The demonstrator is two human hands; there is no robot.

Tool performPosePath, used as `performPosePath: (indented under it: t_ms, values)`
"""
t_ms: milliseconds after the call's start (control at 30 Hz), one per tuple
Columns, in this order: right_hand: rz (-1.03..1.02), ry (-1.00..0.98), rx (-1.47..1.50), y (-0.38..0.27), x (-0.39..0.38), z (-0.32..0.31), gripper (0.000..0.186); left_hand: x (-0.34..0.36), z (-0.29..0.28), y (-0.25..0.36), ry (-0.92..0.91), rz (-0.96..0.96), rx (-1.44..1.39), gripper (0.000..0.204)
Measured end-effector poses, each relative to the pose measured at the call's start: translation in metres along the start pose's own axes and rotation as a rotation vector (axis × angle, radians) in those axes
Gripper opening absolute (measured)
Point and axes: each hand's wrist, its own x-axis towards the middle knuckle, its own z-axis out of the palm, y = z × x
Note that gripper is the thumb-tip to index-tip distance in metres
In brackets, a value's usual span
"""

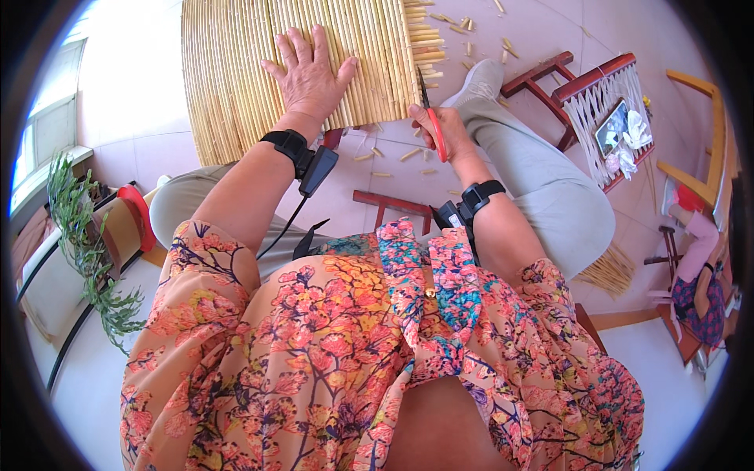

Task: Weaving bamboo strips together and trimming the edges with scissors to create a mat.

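left hand (312, 74): fingers spread flat, pressing on the reed mat (236, 71), gripping nothing | right hand (444, 129): fingers closed around red-handled shears (430, 118) at the mat's right edge | cut reed pieces (408, 154) on floor below that edge

A home room doubles as a craft workplace: a reed mat (298, 71) lies over a pale tiled floor (542, 31) littered with cut reed stubs (440, 35). Red wooden stools (581, 86), a bundle of reeds (609, 271) and a potted plant (86, 243) by the window (43, 133) surround it.
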Motion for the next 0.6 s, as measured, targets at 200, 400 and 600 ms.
performPosePath:
  t_ms: [200, 400, 600]
  values:
    - [0.036, 0.071, 0.261, -0.003, -0.010, 0.008, 0.050, 0.000, 0.000, 0.000, 0.009, 0.001, -0.007, 0.072]
    - [0.009, 0.016, 0.057, -0.005, 0.001, -0.002, 0.054, 0.000, 0.001, 0.000, 0.003, 0.003, 0.005, 0.073]
    - [-0.052, 0.042, -0.014, -0.002, 0.005, -0.002, 0.053, 0.000, 0.001, 0.000, 0.014, 0.008, 0.000, 0.073]
